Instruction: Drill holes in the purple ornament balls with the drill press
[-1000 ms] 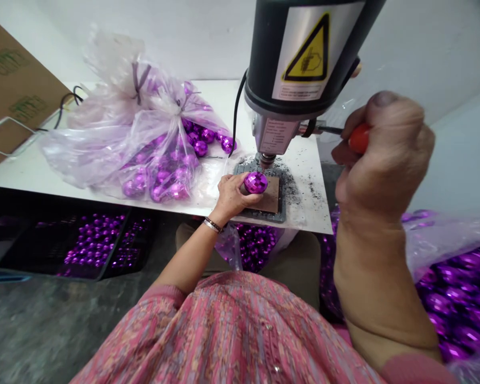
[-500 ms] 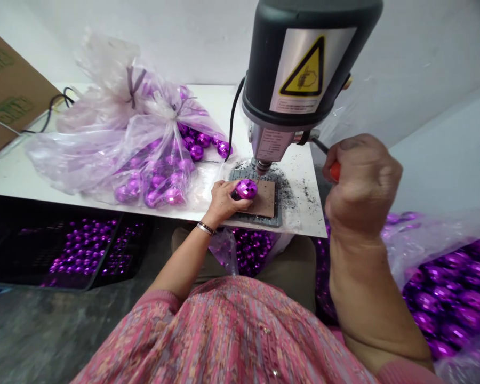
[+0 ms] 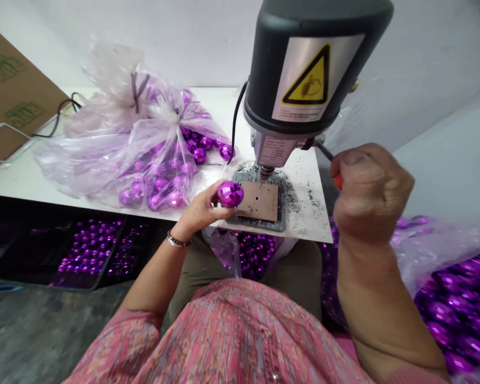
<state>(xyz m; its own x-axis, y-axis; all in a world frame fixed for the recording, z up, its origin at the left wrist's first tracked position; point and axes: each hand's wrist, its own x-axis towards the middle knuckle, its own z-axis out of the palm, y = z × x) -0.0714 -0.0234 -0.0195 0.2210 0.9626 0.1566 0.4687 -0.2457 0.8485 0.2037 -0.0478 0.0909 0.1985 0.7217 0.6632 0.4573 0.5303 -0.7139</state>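
My left hand [image 3: 205, 209] is closed around a shiny purple faceted ball [image 3: 230, 193], held at the left edge of a brown board [image 3: 264, 205]. The board has a small hole and lies on the grey base [image 3: 282, 224] of a drill press [image 3: 292, 74]. Above the board, the chuck [image 3: 265, 172] points down with a thin bit, apart from the ball. My right hand [image 3: 370, 194] grips the press's lever handle [image 3: 338, 181], whose red knob shows partly between the fingers. Dark shavings [image 3: 290, 192] lie scattered around the base.
Tied clear bags [image 3: 152, 144] of purple balls cover the table's left part, with loose balls [image 3: 200, 155] beside them. A black crate [image 3: 84, 250] of balls stands below left. More balls fill an open bag [image 3: 258, 253] between the legs and another [image 3: 460, 304] at right.
My left hand has drawn the ball left, away from beneath the bit, uncovering the board's hole. My right hand stays on the lever; the whole view has shifted slightly.
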